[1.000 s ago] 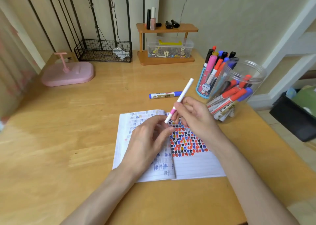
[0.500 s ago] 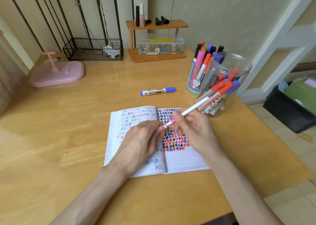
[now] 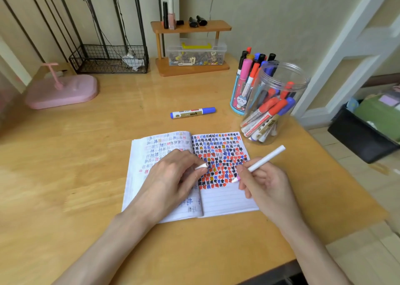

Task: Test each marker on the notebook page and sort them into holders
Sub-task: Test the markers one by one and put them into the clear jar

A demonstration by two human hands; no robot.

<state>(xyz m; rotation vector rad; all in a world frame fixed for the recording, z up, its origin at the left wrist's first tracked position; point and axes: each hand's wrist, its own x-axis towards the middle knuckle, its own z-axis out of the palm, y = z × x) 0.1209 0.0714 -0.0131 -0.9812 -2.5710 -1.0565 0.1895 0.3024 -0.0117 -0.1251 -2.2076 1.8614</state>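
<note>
1. Head view looks down on a light wooden table [image 3: 86, 176]. An open lined paper notebook [image 3: 227, 200] lies flat on it, the upper part of its right page packed with rows of black, blue, red and orange marks.
2. The right hand [image 3: 268, 189] grips a slim white marker [image 3: 263, 161], pink at the tip, with the fingers curled round its lower barrel. The tip points down and left at the lower edge of the coloured marks; whether it touches the paper cannot be told.
3. The left hand [image 3: 171, 183] rests on the left page and pinches a small white cap [image 3: 201, 166] between thumb and forefinger.
4. Beyond the notebook, a capped blue-and-gold marker [image 3: 192, 112] lies alone on the table.
5. Near the notebook's far right corner, a clear plastic jar [image 3: 300, 94] holds leaning red and blue markers.
6. Just behind the jar, a blue cartoon-printed cup [image 3: 237, 99] holds upright pink, red, black and blue markers.
</note>
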